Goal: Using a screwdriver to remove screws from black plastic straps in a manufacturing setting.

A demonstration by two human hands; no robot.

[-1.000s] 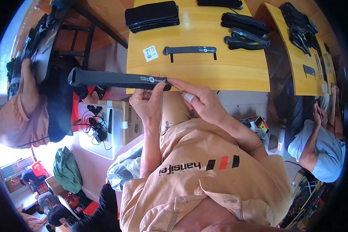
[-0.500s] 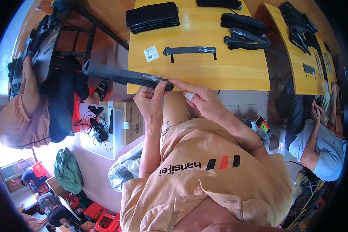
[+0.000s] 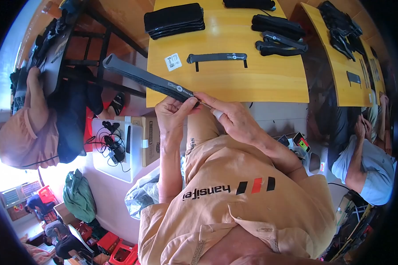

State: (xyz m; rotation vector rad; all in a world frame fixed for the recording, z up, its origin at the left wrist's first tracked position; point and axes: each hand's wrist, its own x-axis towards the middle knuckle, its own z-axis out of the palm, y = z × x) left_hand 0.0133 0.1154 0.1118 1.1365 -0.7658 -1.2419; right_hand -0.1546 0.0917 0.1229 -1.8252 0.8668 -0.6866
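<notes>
A long dark grey strap (image 3: 141, 80), folded into layers with pale print near one end, slants up and left in front of me. My left hand (image 3: 174, 115) pinches its near end between thumb and fingers. My right hand (image 3: 236, 118) is closed at the same end, fingertips close together; something thin seems to be in them, too small to name. A white wrap (image 3: 217, 114) is round one finger of that hand. On the yellow table (image 3: 269, 84) beyond lies a similar strap (image 3: 216, 57) with two short black tabs.
Stacked black straps (image 3: 174, 20) lie at the table's far left, more straps (image 3: 278, 35) at far right, and a white label (image 3: 173, 62) nearer left. A white bin of black cables (image 3: 112, 150) and a carton (image 3: 151, 139) stand below left. People sit at both sides.
The strap has tilted more steeply, its far end rising and shifting right, its near end lower. Both hands have moved slightly down and right, still together at the near end.
</notes>
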